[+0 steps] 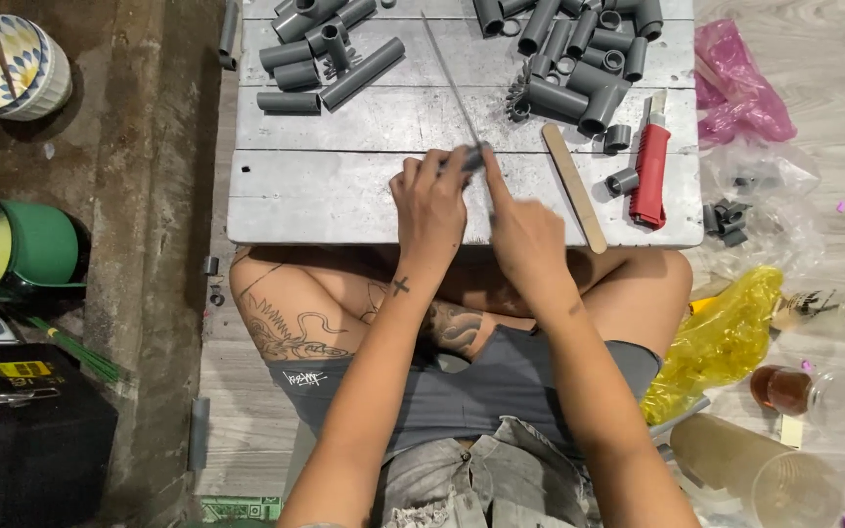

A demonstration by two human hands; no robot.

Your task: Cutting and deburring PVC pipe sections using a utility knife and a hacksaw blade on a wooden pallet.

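**Over my lap: two hands on one small grey piece**

Across my crossed legs sits the low table (pixel 344 205), pulled tight against my knees so both forearms can reach it without stretching. My left hand (pixel 429 210) has its fingers (pixel 442 168) curled closed round a small grey pipe piece (pixel 474 156), pinning it at the table's near middle so it cannot roll. My right hand (pixel 525 235) meets it from the other side, fingers pinched shut on the base of a thin metal rod (pixel 447 73) that slants away from me; the hand is blurred, so I cannot tell exactly how it grips.

Just right of my hands lies one flat wooden stick (pixel 574 186), then one red-handled cutter (pixel 650 171), both within easy reach. Two short grey rings (pixel 621 161) lie between them.

Farther off, the cut grey pipes are heaped in two piles, one at far left (pixel 320 54), one at far right (pixel 574 54). I count roughly eight lengths on the left; the right heap overlaps too much for a sure count, a dozen or more.

Off the table, right, lie one pink bag (pixel 740 83) and one yellow bag (pixel 721 337).
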